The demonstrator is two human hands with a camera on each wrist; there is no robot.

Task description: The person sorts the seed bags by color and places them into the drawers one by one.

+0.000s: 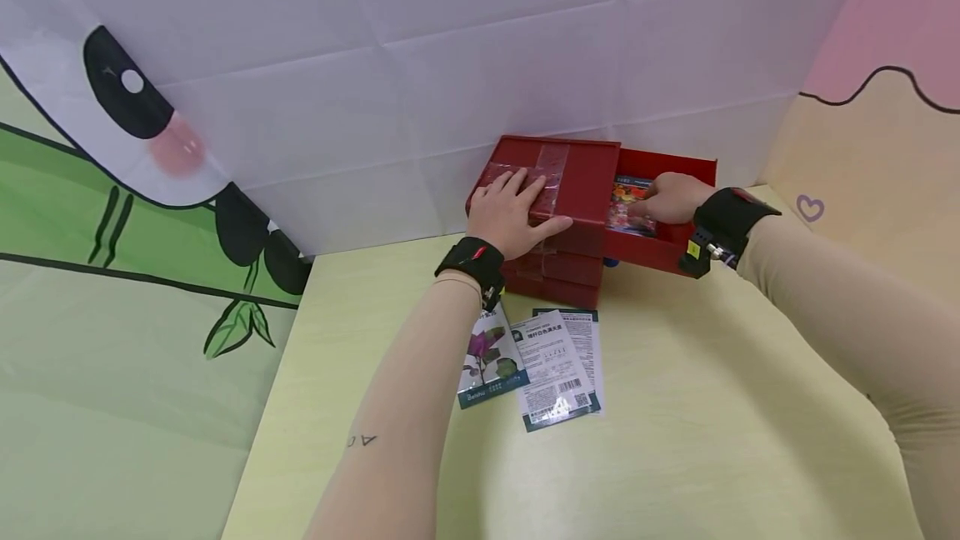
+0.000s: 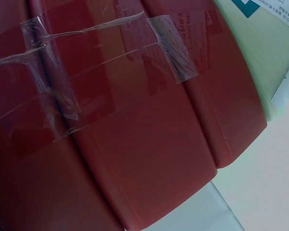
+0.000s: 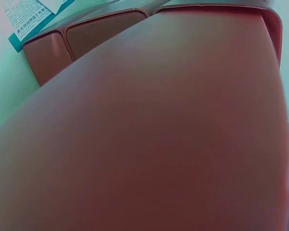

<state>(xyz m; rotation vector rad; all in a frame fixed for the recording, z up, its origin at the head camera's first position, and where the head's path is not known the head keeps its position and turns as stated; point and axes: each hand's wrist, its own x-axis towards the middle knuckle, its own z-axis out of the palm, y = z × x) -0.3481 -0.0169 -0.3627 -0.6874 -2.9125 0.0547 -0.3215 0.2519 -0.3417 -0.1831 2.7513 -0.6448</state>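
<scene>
While my left hand [image 1: 510, 215] rests on top, palm down with fingers spread, my right hand [image 1: 673, 198] reaches into the side drawer.

Item: red box stack [image 1: 587, 182], three tiers visible, standing on the table against the backdrop [image 1: 487, 82]; clear tape [image 1: 552, 163] crosses its top and runs down over the tiers.

Item: red drawer [image 1: 652, 251], extending from the stack's top tier on my right.

Item: colourful packet [image 1: 628, 197], in the drawer, on the side nearest the stack; my right fingers reach down to its face, but whether they pinch it I cannot tell. The right wrist view shows mostly a blurred red surface.

Items: three packets on the pale yellow table [image 1: 690, 423], in front of the stack: a purple-pictured packet [image 1: 491, 352], just beside a white printed packet [image 1: 555, 373], which overlaps another printed packet [image 1: 589, 340].

Worn: one black wristband [image 1: 469, 260] on my left wrist, a second black band [image 1: 729, 219] on my right.
</scene>
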